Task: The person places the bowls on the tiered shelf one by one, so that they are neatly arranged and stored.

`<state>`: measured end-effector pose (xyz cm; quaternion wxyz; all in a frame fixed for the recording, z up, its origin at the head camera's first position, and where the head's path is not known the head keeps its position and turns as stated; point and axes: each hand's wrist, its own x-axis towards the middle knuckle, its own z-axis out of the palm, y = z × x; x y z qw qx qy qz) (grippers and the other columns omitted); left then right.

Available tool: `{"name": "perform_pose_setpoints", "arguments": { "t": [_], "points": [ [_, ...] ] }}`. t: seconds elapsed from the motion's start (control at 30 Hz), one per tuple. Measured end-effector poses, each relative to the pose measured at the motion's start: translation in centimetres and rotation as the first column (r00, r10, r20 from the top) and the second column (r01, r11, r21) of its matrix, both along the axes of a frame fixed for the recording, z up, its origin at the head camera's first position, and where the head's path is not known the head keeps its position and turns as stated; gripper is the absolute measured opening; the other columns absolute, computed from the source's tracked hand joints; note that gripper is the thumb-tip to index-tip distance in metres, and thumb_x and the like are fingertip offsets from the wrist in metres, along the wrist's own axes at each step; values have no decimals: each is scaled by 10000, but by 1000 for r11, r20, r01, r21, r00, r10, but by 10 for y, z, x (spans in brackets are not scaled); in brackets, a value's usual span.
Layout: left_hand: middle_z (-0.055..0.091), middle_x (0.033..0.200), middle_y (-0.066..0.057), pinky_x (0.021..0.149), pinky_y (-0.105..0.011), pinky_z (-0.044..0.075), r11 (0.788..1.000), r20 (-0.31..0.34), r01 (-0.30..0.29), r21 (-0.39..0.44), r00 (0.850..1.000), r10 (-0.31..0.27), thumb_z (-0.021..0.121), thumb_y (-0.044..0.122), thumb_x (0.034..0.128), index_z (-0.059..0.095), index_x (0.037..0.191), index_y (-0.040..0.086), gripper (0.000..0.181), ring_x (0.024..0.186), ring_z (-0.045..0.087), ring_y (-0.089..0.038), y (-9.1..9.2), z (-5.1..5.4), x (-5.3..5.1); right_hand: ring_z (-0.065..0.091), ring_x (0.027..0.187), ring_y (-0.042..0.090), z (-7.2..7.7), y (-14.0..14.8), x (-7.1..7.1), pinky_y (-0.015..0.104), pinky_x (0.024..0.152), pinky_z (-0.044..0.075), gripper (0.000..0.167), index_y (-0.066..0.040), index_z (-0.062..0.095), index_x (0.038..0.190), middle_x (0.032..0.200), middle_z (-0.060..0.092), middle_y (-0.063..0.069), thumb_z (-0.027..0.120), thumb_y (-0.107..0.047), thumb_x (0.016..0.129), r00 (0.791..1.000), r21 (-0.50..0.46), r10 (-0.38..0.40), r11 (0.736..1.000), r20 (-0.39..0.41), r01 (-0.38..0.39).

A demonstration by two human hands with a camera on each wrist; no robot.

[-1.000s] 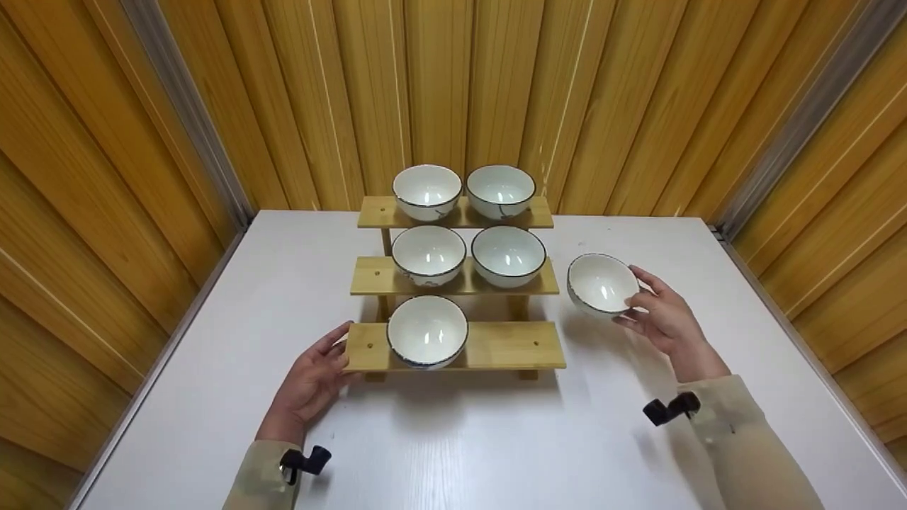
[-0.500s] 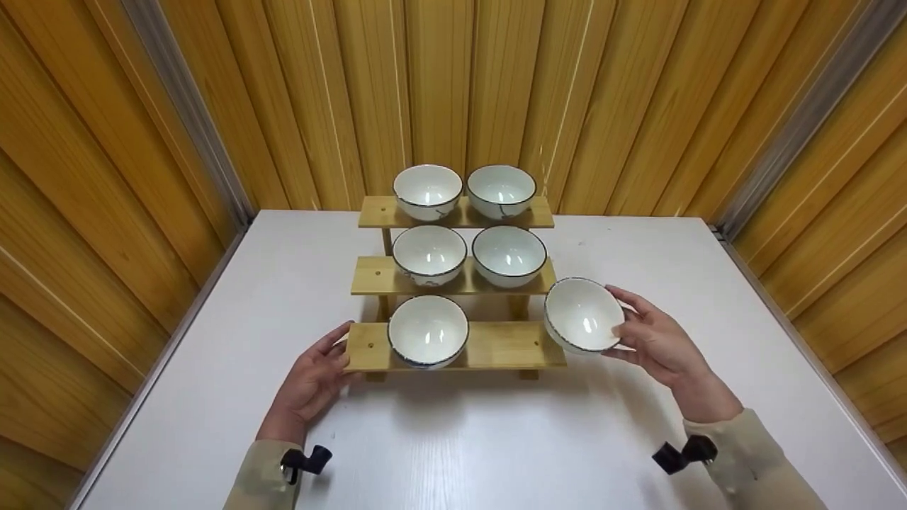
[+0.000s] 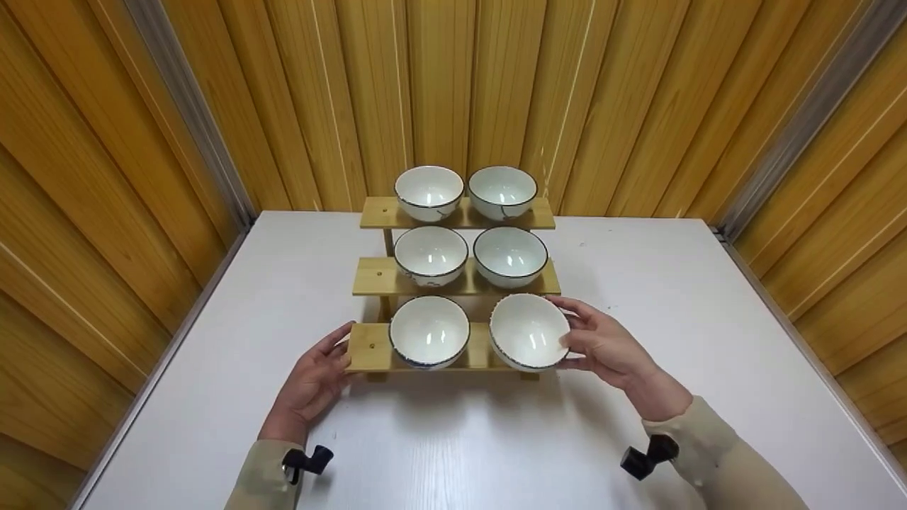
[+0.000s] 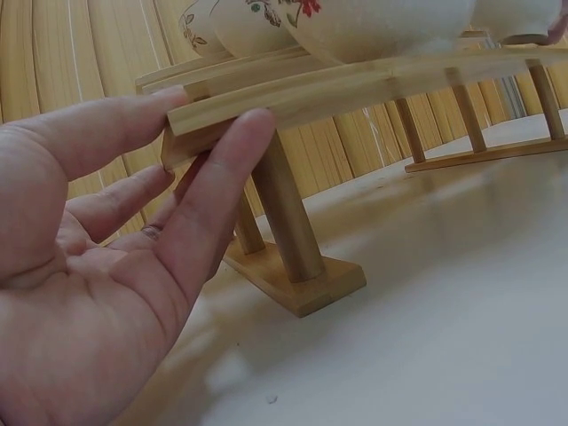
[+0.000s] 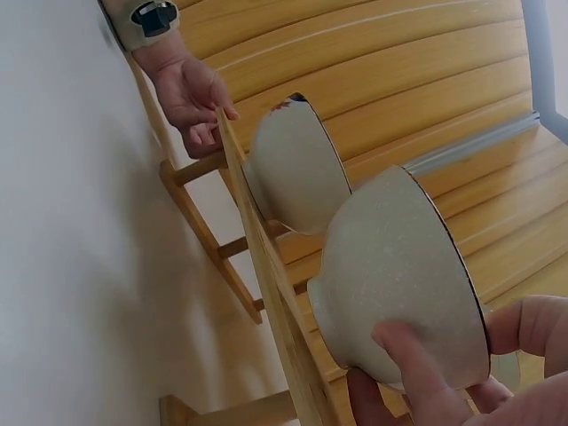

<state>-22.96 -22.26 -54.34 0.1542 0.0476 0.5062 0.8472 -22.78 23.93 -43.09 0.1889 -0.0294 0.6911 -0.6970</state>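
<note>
My right hand (image 3: 602, 347) grips a white bowl (image 3: 528, 333) with a dark rim, thumb at the rim and fingers about its side. This bowl is over the right part of the lowest tier; in the right wrist view its foot is close to the board (image 5: 266, 275), and I cannot tell whether it touches. To its left another bowl (image 3: 429, 331) sits upright on the same tier. My left hand (image 3: 315, 379) holds the left end of the lowest board of the three-tier wooden rack (image 3: 370, 347), its fingers (image 4: 217, 191) about the board's end in the left wrist view.
Two bowls stand on the middle tier, a left one (image 3: 431, 255) and a right one (image 3: 510, 255). Another two, left (image 3: 429, 193) and right (image 3: 502, 193), stand on the top tier. The rack rests on a white table (image 3: 439, 453), with wood-panelled walls (image 3: 439, 85) around it.
My right hand has carried its bowl leftward and nearer, from the table's right side to over the lowest tier. My left hand has stayed at the board's end.
</note>
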Motion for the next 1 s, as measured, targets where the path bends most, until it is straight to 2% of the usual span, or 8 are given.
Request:
{"name": "perform_pose_setpoints", "arguments": {
  "t": [0.27,0.6,0.9,1.0],
  "points": [
    [573,1400,-35,915,-304,574,1000,4,-9,-11,1000,9,501,-63,1017,217,1637,85,698,1171,654,-170,0,0,0,569,1241,318,-1,-19,-6,541,909,590,752,-89,335,1588,1616,365,243,543,74,883,1000,-24,15,1000,25,-14],
    [590,1393,-36,923,-315,571,1000,5,-5,4,1000,5,490,-65,1019,233,1633,89,682,1151,663,-172,-1,0,0,585,1202,286,-4,-24,-12,544,922,586,762,-90,319,1595,1624,344,244,515,95,883,998,-24,0,1000,61,2],
    [607,1381,-20,911,-305,581,1000,-13,8,5,1000,-8,490,-51,1032,341,1594,142,612,1144,679,-158,-2,-2,0,663,1048,231,-3,-21,-10,454,875,613,732,-101,329,1594,1518,416,191,533,59,909,997,-38,13,999,81,-10],
    [612,1374,-19,905,-311,582,1000,-17,1,5,1000,-1,491,-52,1032,362,1585,143,600,1129,682,-158,-2,-2,1,658,1051,226,-2,-21,-9,447,885,609,727,-104,324,1596,1515,408,185,539,48,918,996,-43,25,999,85,-21]
  ]
}}
